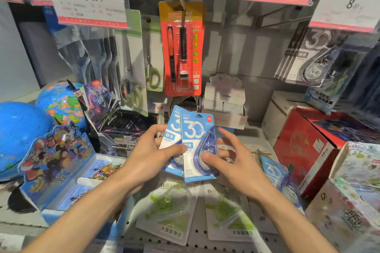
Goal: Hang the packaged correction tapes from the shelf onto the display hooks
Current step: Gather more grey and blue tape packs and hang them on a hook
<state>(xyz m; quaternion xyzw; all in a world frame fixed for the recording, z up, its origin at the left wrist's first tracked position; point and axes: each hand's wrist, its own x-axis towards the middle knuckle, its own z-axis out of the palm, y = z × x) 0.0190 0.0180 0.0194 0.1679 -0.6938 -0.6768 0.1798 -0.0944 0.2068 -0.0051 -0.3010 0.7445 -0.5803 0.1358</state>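
Above the shelf (197, 236), both hands' fingers (181, 148) pinch two blue correction tape packs (197, 146).

Grey shop shelving (230, 53), perforated shelf (197, 238)

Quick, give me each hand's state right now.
Left hand: holding two blue correction tape packs.
Right hand: thumb and fingers pinching the front pack.

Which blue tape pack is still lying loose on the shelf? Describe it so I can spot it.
Find the red carton at right. Against its lower left side lies a blue correction tape pack, right of the right hand. Unlike the green packs nearer the front edge, it is blue and unheld.
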